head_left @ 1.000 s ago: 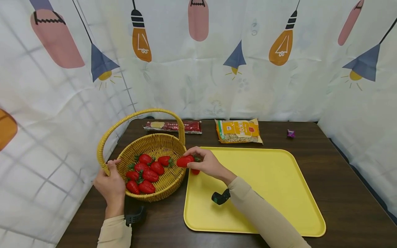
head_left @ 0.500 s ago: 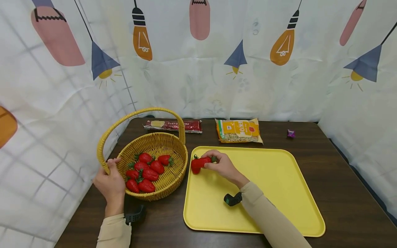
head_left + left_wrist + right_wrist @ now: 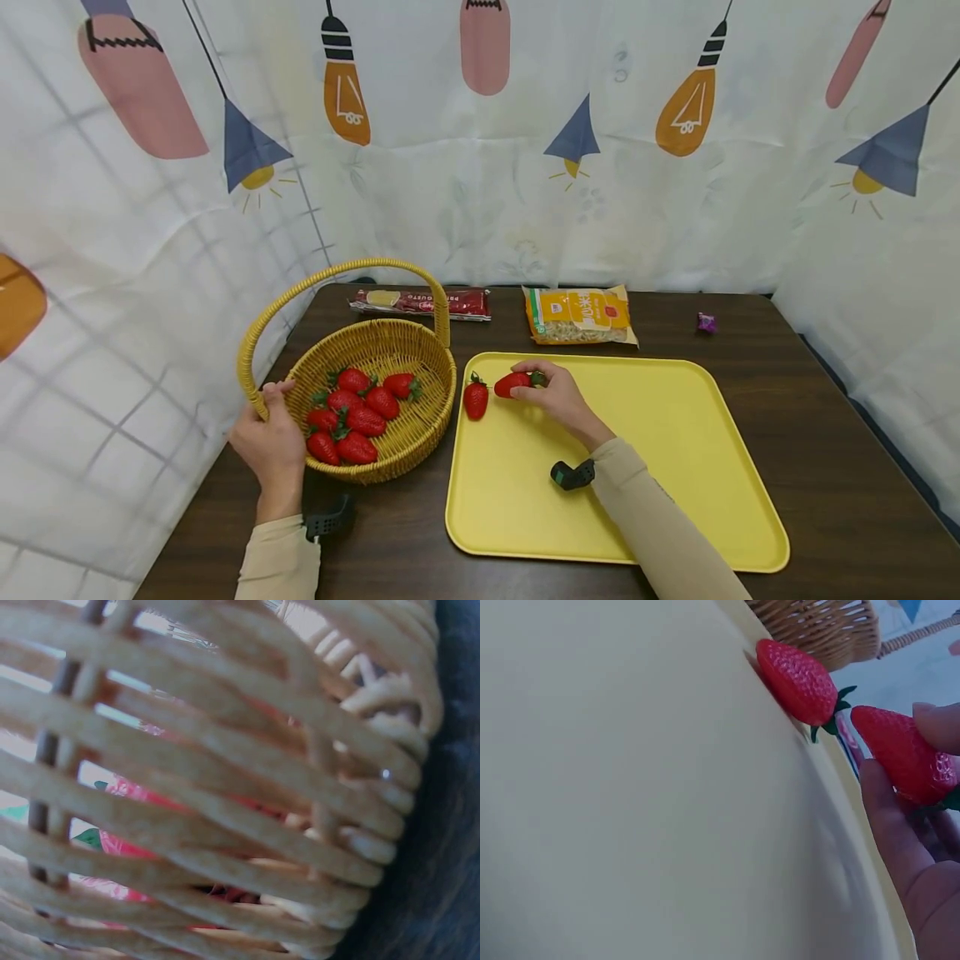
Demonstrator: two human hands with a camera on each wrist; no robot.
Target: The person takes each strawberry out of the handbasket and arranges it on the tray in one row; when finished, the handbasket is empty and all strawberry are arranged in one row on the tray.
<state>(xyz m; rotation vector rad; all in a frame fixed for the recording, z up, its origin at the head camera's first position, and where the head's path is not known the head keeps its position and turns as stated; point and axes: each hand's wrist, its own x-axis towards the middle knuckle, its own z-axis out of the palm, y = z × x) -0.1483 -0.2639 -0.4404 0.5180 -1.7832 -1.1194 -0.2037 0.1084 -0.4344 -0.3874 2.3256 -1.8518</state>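
1. Eight glossy red strawberries with green leaves (image 3: 365, 421) lie loose in a round yellow woven basket with an arched handle (image 3: 423, 354), bunched mostly toward its near-left side, perhaps because the basket leans that way.

2. The left hand (image 3: 272, 446) holds this basket where the handle meets the rim, probably to steady it. One digit shows by the rim; its other fingers are mostly hidden (the left wrist view is filled by weave, with red showing through the gaps).

3. The right hand (image 3: 558, 402) pinches a single red strawberry (image 3: 512, 384), fingers closed on its leafy end, tip pointing left. Such a hold seems to suit a small tapered fruit, leaving its tip free. It is over the far-left part of the tray; whether it touches the bottom I cannot tell.

4. Another red strawberry (image 3: 476, 400) lies on the yellow rectangular tray (image 3: 690, 450), just beside the held one but apart from it, near the edge facing the basket.

5. Along the back of the dark brown wood-grained surface (image 3: 817, 450) lie a long maroon packet (image 3: 420, 303), a yellow-and-clear bag of grain (image 3: 581, 318) and a tiny purple wrapped piece (image 3: 707, 322), apparently set out of the way.
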